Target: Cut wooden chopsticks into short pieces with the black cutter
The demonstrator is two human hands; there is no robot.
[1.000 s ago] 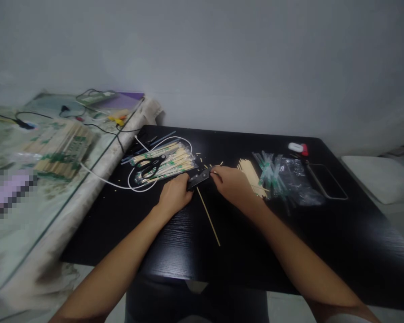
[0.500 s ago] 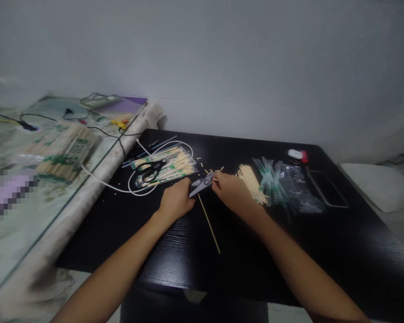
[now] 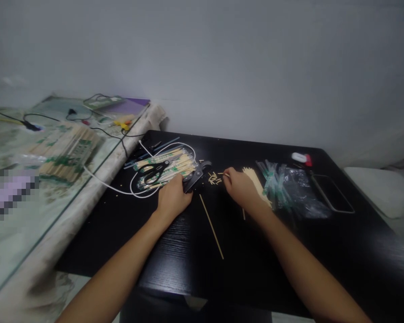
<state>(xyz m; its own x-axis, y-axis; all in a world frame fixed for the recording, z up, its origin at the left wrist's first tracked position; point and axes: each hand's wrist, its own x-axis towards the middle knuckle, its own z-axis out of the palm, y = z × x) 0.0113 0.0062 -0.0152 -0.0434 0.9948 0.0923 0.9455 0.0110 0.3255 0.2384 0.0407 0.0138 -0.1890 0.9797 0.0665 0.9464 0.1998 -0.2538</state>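
Observation:
My left hand (image 3: pixel 171 197) is closed around the handles of dark pruning shears (image 3: pixel 198 172), whose blades point up and right. My right hand (image 3: pixel 239 185) pinches a wooden chopstick (image 3: pixel 225 174); its tip pokes out past the fingers toward the shears. Another stick end (image 3: pixel 244 215) shows below the wrist; I cannot tell whether it is the same one. Between the hands lies a small heap of short cut wooden pieces (image 3: pixel 213 178). One loose chopstick (image 3: pixel 211 226) rests nearer me. Partly behind my right hand is a pile of bare chopsticks (image 3: pixel 254 179).
Wrapped chopsticks (image 3: pixel 183 163) lie at the left under black-handled scissors (image 3: pixel 151 174), with a white cable (image 3: pixel 141 196) around them. Empty plastic wrappers (image 3: pixel 272 181), a phone (image 3: pixel 333 193) and a white case (image 3: pixel 299 157) are at the right. A glass-topped table (image 3: pixel 13 233) adjoins.
My right hand has drawn away to the right from the shears, uncovering the heap of cut pieces. The shears have turned slightly upward in my left hand.

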